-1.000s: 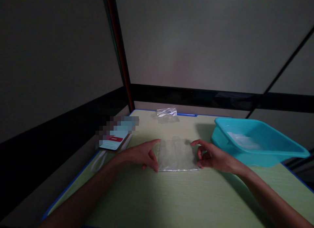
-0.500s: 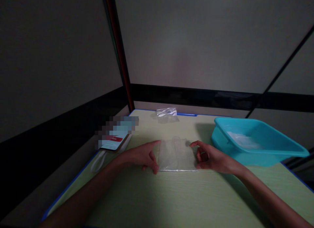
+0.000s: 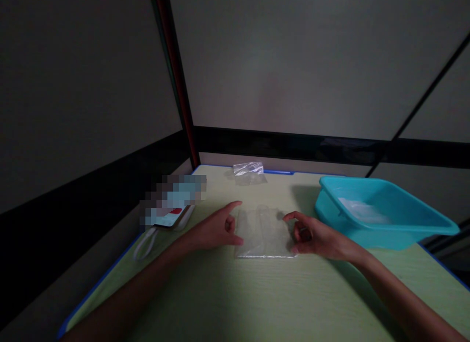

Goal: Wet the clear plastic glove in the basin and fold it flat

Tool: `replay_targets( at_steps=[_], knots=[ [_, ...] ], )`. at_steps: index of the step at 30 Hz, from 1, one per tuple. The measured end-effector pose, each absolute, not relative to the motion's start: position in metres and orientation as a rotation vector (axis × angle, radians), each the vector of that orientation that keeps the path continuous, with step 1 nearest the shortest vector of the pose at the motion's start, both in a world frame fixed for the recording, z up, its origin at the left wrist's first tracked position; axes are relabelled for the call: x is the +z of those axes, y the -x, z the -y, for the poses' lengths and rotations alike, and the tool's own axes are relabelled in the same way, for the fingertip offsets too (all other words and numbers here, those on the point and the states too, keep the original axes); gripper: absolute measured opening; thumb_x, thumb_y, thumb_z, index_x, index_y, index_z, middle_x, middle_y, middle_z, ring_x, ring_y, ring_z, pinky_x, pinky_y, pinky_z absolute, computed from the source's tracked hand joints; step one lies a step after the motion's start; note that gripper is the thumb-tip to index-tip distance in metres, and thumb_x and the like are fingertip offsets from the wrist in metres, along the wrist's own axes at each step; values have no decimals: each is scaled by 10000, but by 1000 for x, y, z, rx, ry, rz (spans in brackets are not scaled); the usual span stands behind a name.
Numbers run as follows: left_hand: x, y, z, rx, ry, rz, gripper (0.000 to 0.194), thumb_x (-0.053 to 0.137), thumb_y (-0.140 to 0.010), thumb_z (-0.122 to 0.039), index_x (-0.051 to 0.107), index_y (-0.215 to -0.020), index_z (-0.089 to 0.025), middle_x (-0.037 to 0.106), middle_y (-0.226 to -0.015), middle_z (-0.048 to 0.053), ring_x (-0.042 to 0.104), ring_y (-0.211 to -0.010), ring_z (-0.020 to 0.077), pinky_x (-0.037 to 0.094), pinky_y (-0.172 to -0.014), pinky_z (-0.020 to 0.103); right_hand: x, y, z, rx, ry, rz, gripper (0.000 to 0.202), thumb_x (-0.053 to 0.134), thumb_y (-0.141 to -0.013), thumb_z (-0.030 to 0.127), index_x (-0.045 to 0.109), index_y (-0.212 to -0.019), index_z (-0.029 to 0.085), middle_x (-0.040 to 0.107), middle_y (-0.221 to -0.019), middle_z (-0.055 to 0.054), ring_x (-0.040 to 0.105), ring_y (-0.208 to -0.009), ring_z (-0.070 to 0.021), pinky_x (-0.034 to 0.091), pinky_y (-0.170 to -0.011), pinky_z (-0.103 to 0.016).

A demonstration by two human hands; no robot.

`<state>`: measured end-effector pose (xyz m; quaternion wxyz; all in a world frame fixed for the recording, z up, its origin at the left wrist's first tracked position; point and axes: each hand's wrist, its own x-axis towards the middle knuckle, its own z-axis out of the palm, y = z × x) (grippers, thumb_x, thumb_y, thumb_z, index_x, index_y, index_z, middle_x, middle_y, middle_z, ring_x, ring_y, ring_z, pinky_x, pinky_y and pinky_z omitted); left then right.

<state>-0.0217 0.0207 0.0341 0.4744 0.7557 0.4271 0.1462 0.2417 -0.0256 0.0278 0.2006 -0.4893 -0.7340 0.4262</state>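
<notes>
A clear plastic bag [image 3: 263, 234] lies flat on the table between my hands, its shiny near edge running left to right. At its left side is my left hand [image 3: 222, 228], thumb and index finger spread apart and the other fingers curled; the thumb tip overlaps the bag's left part. My right hand [image 3: 312, 235] is at the right side, thumb near the lower right corner and index finger near the upper right edge, with a gap between them. Neither hand grips the bag.
A turquoise plastic basin [image 3: 382, 229] with white or clear sheets [image 3: 362, 210] inside stands on the right. A crumpled clear plastic piece [image 3: 249, 173] lies at the table's far edge. On the left is a phone [image 3: 171, 217] with a white strap [image 3: 146, 244], partly pixelated.
My left hand has lifted and turned, its thumb moving up onto the bag's left part and its index finger rising. The bag and my right hand have stayed nearly still.
</notes>
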Motion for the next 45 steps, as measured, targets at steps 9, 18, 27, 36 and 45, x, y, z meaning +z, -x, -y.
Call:
replay_targets(
  at_steps=[9, 18, 27, 36, 45],
  knots=[
    [29, 19, -14, 282, -2272, -1148, 1012, 726, -453, -416, 191, -1291, -230, 408, -697, -54, 429, -638, 126, 296, -541, 207, 26, -243, 25, 1175, 1395, 2079, 579, 640, -610, 203, 350, -1106, 132, 405, -596, 65, 401, -525, -80, 294, -427, -192],
    [34, 19, -12, 220, -2291, -1219, 997, 706, -474, -417, 178, -1301, -237, 452, -757, -30, 460, -687, 154, 326, -594, 225, 24, -244, 24, 1186, 1381, 2074, 603, 640, -600, 201, 349, -1124, 137, 414, -593, 66, 404, -524, -80, 293, -428, -190],
    [33, 21, -13, 230, -2272, -1213, 1002, 703, -456, -460, 208, -1297, -235, 456, -721, -30, 462, -714, 181, 322, -600, 230, 26, -243, 25, 1179, 1374, 2079, 579, 630, -616, 203, 343, -1116, 149, 409, -600, 66, 404, -528, -83, 295, -433, -195],
    [33, 22, -14, 184, -2271, -1198, 975, 696, -471, -469, 233, -1290, -216, 435, -702, -43, 441, -679, 152, 301, -566, 210, 25, -244, 25, 1150, 1376, 2101, 552, 621, -632, 203, 344, -1107, 150, 408, -596, 69, 401, -522, -80, 299, -435, -190],
    [33, 7, -8, 593, -2331, -1153, 514, 607, -646, -282, 449, -1129, -203, 464, -862, -2, 473, -783, 148, 377, -710, 252, 35, -222, 30, 662, 1308, 1992, 196, 384, -820, 244, 469, -976, 162, 536, -820, -43, 522, -726, -147, 436, -609, -258]
  ],
)
